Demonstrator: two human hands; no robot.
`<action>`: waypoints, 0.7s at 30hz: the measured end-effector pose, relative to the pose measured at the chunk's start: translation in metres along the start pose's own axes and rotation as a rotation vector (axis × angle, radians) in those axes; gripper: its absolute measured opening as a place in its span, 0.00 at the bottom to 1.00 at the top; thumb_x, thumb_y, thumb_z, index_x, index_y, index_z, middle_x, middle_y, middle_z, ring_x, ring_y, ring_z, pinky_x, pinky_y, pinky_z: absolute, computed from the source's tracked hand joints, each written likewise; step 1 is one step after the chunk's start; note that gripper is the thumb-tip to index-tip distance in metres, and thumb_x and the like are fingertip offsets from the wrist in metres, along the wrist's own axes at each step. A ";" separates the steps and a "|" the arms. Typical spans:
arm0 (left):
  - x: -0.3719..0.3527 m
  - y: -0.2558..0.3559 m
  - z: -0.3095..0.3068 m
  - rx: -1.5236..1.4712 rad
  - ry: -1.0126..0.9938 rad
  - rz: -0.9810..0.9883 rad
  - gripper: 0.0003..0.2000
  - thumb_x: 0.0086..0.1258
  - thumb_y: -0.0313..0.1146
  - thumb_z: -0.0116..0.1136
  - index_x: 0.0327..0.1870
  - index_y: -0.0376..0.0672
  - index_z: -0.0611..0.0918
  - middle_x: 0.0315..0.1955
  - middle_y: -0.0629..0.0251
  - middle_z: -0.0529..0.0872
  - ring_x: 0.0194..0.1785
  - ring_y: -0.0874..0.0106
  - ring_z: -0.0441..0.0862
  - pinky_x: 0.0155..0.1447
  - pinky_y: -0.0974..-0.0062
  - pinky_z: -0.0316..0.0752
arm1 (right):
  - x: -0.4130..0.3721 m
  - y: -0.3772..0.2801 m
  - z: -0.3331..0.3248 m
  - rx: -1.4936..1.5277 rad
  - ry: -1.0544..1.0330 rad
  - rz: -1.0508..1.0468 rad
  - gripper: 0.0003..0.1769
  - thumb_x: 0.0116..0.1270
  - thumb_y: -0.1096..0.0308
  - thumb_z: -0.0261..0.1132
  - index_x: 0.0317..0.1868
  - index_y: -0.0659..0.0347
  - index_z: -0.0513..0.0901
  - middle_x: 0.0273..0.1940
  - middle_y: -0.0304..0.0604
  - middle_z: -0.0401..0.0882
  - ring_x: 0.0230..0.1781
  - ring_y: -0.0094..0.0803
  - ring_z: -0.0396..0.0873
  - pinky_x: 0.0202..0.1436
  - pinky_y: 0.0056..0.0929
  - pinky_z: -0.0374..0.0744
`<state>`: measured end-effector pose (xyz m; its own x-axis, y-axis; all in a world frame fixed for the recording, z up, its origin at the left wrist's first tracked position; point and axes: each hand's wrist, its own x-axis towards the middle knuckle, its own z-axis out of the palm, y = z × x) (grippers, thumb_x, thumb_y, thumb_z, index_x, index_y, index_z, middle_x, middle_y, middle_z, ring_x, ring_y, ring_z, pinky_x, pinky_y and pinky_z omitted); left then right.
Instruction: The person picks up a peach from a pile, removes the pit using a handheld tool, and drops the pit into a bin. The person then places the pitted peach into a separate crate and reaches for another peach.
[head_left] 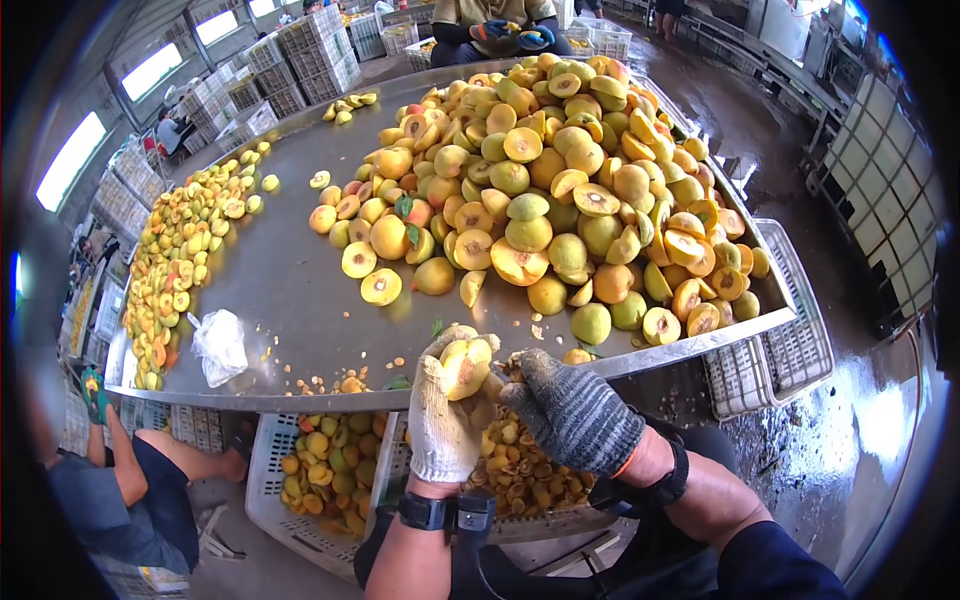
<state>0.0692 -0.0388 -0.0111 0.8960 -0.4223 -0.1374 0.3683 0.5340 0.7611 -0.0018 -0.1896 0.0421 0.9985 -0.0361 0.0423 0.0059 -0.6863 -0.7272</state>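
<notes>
The left hand (pixel 446 420), in a pale glove, is closed around a cut fruit half (pixel 465 368), its flat face turned up, just over the near edge of the metal table (pixel 300 290). Right beside it, the right hand (pixel 578 412), in a grey knitted glove, has its fingers curled toward the fruit; they seem to pinch something small, but I cannot tell what. Small scraps (pixel 350 383) lie on the table near the left hand, with a crumpled plastic bag (pixel 220 348) farther left. Beyond the hands rises a big heap of halved fruit (pixel 530 200), some stones showing, two green leaves among the pieces. A long band of smaller pieces (pixel 190 240) runs down the table's left side. Below the near edge stand a crate of yellow-green fruit (pixel 268 480) and, beside it, a crate of small orange pieces (pixel 560 522). Across the table, a person in blue-and-orange gloves (pixel 512 36) holds a piece too.
</notes>
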 end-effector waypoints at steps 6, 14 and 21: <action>-0.004 -0.003 0.013 0.017 0.039 0.023 0.27 0.79 0.60 0.48 0.63 0.47 0.77 0.56 0.60 0.84 0.57 0.68 0.82 0.53 0.74 0.82 | 0.001 -0.007 0.010 -0.181 0.064 -0.062 0.18 0.76 0.54 0.59 0.45 0.64 0.75 0.27 0.56 0.80 0.25 0.55 0.82 0.27 0.50 0.77; -0.004 -0.008 0.006 0.000 -0.051 0.128 0.29 0.79 0.59 0.49 0.67 0.44 0.73 0.60 0.59 0.80 0.62 0.64 0.79 0.66 0.65 0.76 | 0.004 -0.006 0.039 -0.087 0.200 -0.072 0.18 0.76 0.55 0.59 0.50 0.64 0.76 0.28 0.55 0.81 0.27 0.53 0.82 0.28 0.47 0.78; -0.006 -0.005 0.010 0.028 0.013 0.136 0.30 0.79 0.60 0.48 0.67 0.43 0.72 0.59 0.60 0.79 0.61 0.66 0.78 0.67 0.67 0.74 | 0.006 -0.009 0.047 -0.068 0.202 -0.032 0.18 0.76 0.56 0.59 0.52 0.64 0.77 0.32 0.56 0.82 0.31 0.55 0.83 0.33 0.47 0.80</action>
<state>0.0591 -0.0460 -0.0075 0.9404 -0.3377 -0.0397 0.2361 0.5647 0.7908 0.0067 -0.1497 0.0166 0.9665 -0.1537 0.2054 0.0265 -0.7366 -0.6758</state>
